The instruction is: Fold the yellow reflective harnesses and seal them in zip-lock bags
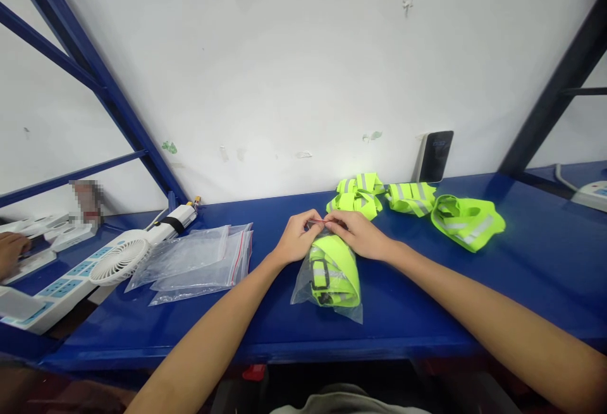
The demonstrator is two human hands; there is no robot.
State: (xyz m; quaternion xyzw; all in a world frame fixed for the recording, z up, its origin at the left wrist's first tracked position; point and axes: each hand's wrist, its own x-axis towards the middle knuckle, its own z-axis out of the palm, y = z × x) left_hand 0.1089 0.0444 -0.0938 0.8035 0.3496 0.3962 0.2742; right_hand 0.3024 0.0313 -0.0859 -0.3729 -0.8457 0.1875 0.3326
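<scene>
A clear zip bag (301, 284) lies on the blue table in front of me, its red-striped mouth turned away from me. Inside it is a folded neon-yellow reflective strap (348, 262) with a grey band and a black buckle. My left hand (300, 235) pinches the bag's mouth between thumb and fingers. Close beside it, my right hand (356, 232) pinches the same red edge. Just beyond my hands sits a bundle of reflective straps (360, 189), with a second folded bundle (411, 199) and a looser one (467, 221) to its right.
Several flat zip bags (203, 265) lie at left, beside a white fan (121, 261) and a long power strip (61, 287). A phone (436, 156) leans on the back wall. Blue frame posts (118, 104) stand at the sides. Another person's hand (12, 253) shows at far left.
</scene>
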